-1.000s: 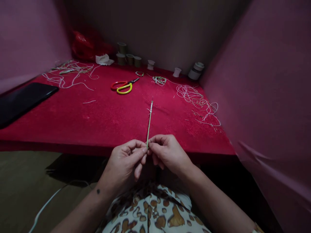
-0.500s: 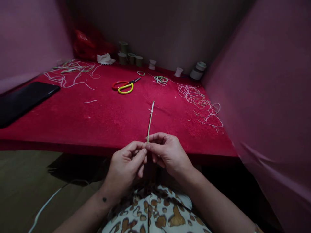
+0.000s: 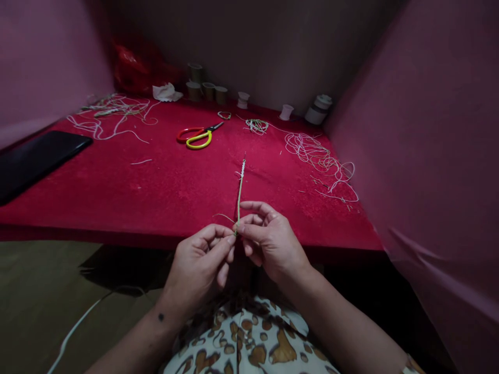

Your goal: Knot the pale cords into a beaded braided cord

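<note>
A thin green and white braided cord point(image 3: 240, 189) runs from a small fixing on the red tabletop down to the table's front edge. My left hand point(image 3: 205, 254) pinches the cord's near end between thumb and index finger. Right beside it, my right hand point(image 3: 268, 236) grips the cord with thumb and fingertips, its index finger stretched a little above the others. A fine loose green strand point(image 3: 224, 215) curves out to the left from between the fingertips. The exact end of the cord is hidden by the fingers.
Scissors point(image 3: 198, 136) with red and yellow handles lie beyond the hands. A black phone point(image 3: 42, 161) is at left. Tangled threads point(image 3: 307, 150) lie right, more threads point(image 3: 117, 114) back left. Thread spools point(image 3: 221, 95), a small bottle point(image 3: 318, 109) and a red plastic bag point(image 3: 134, 67) stand behind.
The loose green strand now shows at the left of the fingertips. My right index finger has lifted and straightened upward along the cord. The view has shifted slightly.
</note>
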Available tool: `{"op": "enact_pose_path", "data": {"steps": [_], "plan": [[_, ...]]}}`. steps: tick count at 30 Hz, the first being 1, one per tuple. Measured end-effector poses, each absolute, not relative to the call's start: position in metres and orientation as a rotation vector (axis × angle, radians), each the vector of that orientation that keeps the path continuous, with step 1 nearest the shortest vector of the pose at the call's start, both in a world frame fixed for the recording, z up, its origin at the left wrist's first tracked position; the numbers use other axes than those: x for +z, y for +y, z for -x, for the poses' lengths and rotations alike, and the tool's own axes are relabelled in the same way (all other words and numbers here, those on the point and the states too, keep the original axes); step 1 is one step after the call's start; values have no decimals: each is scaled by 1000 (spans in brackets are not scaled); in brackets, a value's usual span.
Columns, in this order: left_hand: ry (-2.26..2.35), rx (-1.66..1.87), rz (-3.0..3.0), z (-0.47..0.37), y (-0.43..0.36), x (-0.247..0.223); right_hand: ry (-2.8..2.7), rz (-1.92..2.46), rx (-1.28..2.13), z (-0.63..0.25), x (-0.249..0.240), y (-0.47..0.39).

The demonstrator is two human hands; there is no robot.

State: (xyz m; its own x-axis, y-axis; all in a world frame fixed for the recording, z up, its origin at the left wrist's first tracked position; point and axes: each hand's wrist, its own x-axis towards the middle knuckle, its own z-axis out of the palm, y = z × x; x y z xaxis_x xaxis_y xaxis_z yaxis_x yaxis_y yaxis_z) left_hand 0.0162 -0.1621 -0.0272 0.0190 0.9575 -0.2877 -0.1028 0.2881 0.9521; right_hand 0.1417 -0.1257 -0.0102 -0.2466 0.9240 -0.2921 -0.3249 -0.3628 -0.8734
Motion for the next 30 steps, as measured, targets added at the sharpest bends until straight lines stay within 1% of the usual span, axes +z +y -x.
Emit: {"op": "enact_pose_path", "data": {"steps": [4,8,15,22,27,30], "plan": [[1185,1021,-863,-14,-161,-30,-980,1009,1805,-143,-10,-121],[1145,1020,-807,-14,-161,-29,-1127,1104,1869,-145,-10,-116],[1091,1025,-694,-12,-159,-29,-1115,1023,1962,-148,-9,-108],[1096,1034,-663,-14,-156,-27,-1156,1063,1887,-151,-11,-108],[1120,1031,-623,-15,-156,-25,-1316,1203,1655,-156,-2,-109],[1121,1019,-612,-15,-155,-24,-1361,1178,1631,-158,1,-108]]}}
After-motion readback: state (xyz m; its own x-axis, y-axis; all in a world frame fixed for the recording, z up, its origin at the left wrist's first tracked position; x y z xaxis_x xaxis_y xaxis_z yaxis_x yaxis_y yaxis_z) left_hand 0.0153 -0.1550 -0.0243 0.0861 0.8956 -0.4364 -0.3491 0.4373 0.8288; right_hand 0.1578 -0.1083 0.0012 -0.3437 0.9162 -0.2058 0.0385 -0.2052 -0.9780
